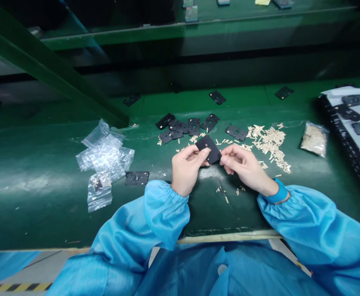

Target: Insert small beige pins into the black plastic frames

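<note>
My left hand (186,170) grips a thin black plastic plate (210,150) with small cutouts, its thumb lying on the plate's face. At the plate's right corner, the fingertips of my right hand (240,162) are pinched together on the edge. Whether a small piece is also between those fingertips, I cannot tell. Just beyond my hands lie several similar black plates (194,126), some overlapping. A loose heap of small beige pieces (269,142) spreads behind and right of my right hand, and a few scraps (223,193) lie in front.
Clear zip bags (104,152) are piled on the left, beside a single black plate (137,178). To the right sit a bag of beige pieces (315,139) and a black-edged tray (334,123) holding more plates. A green post (59,78) slants down at the left.
</note>
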Tool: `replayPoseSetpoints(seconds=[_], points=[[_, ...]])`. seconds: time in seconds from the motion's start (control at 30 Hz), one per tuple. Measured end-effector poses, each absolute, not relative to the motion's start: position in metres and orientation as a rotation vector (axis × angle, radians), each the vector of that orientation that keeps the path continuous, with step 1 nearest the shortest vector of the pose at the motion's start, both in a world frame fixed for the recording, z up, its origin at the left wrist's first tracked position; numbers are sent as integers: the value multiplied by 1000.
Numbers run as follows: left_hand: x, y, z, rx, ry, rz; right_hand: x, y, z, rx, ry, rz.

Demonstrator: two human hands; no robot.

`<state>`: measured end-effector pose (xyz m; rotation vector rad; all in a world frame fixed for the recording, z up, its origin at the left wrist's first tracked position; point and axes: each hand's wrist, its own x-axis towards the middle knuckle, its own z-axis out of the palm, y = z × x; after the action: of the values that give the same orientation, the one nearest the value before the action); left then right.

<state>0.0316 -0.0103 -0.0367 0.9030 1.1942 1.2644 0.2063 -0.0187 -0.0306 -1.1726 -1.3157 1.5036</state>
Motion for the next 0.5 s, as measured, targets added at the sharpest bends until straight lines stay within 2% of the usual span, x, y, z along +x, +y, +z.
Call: replayPoseSetpoints(seconds=[0.13, 0.23, 0.33, 0.47, 0.5], points=[[30, -7, -38, 911, 1191, 1146, 210, -12, -24, -1157, -1256, 1720], [29, -7, -23, 924, 1150, 1214, 219, 0, -16, -1127, -983, 1602], [31, -27, 18, 1062, 1031, 1277, 225, 6, -17, -1077, -843, 1446], [36, -70, 84, 1534, 605, 765, 216, 3, -38, -1203, -1154, 1465], [37, -77, 95, 1602, 551, 741, 213, 3, -44, -1213, -1203, 1448]])
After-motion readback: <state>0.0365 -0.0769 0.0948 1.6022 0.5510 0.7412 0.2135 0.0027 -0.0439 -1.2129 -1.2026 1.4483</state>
